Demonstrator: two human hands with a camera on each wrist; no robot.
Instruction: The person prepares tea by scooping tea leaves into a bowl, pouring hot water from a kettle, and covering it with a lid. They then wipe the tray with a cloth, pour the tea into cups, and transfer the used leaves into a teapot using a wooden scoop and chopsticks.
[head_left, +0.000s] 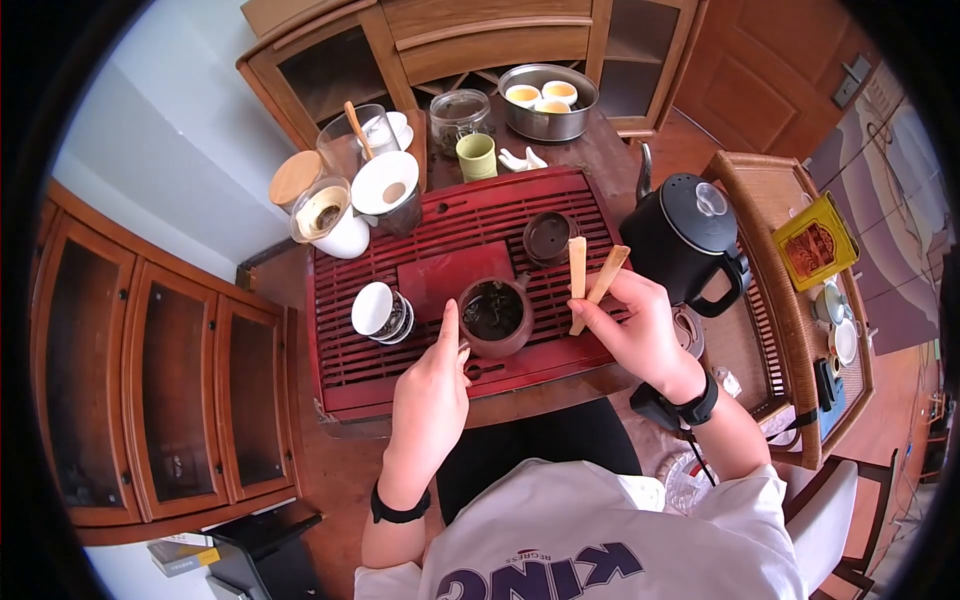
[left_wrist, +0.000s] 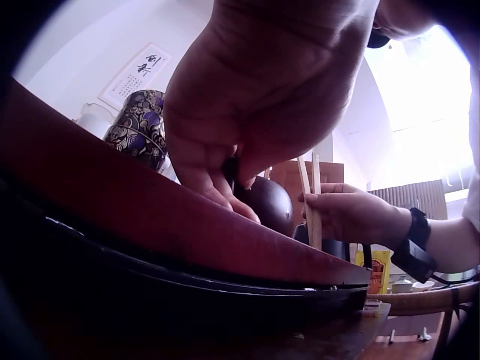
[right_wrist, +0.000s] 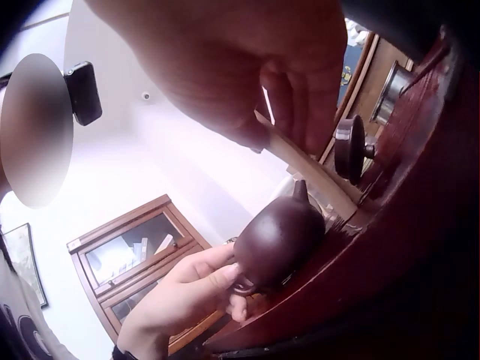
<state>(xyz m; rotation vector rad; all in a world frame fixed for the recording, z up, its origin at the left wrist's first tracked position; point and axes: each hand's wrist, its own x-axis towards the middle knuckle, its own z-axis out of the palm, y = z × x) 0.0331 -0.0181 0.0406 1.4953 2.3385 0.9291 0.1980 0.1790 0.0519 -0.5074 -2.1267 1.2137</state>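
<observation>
the small brown clay teapot (head_left: 494, 317) stands lidless near the middle of the red slatted tea tray (head_left: 350, 360), dark wet leaves showing inside its round body. the left hand (head_left: 432, 400) has its fingers (right_wrist: 196, 289) closed round the pot's handle. the right hand (head_left: 640, 330) pinches a pair of light wooden tongs (head_left: 590, 280) just beside the pot, tips pointing down toward the tray. the pot's dark lid (head_left: 549, 238) lies on the tray behind it, and a white lidded cup (head_left: 378, 310) sits to the left. a black kettle (head_left: 690, 240) stands off the tray on the right. at the back of the surface are one metal bowl (head_left: 575, 118) holding three white cups, one green cup (head_left: 477, 156) and one glass jar (head_left: 458, 115).
</observation>
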